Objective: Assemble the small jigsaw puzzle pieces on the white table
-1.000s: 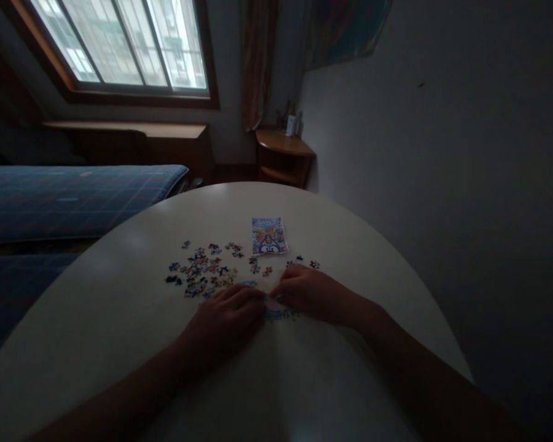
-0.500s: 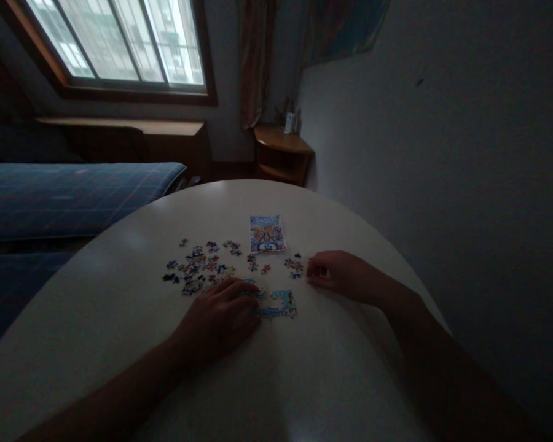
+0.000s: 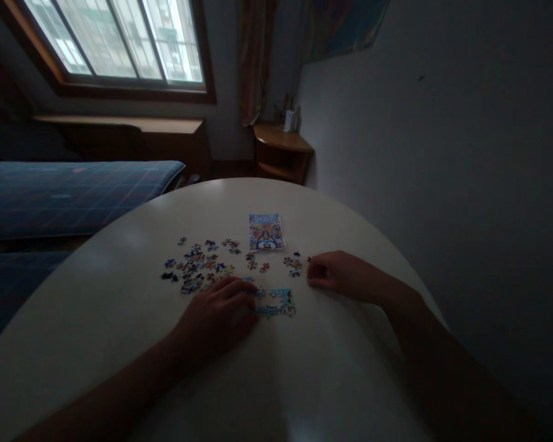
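My left hand lies palm down on the white table, fingers stretched forward and thumb apart. Its fingertips rest at the left side of a partly joined light-blue jigsaw puzzle and cover part of it. To the right, my right hand rests on its side with the fingers curled toward the thumb. A small dark puzzle piece shows at its index finger; whether the fingers grip anything is too dim to tell. Just left of that hand sits a small group of loose pieces.
A larger spread of puzzle pieces lies beyond my left hand. A printed picture sheet or packet lies behind the puzzle. The round table has a wall at its right and a plaid mattress at its far left.
Both hands stay almost where they were. A small dark piece now shows beside my right index finger. The whole view has shifted slightly.
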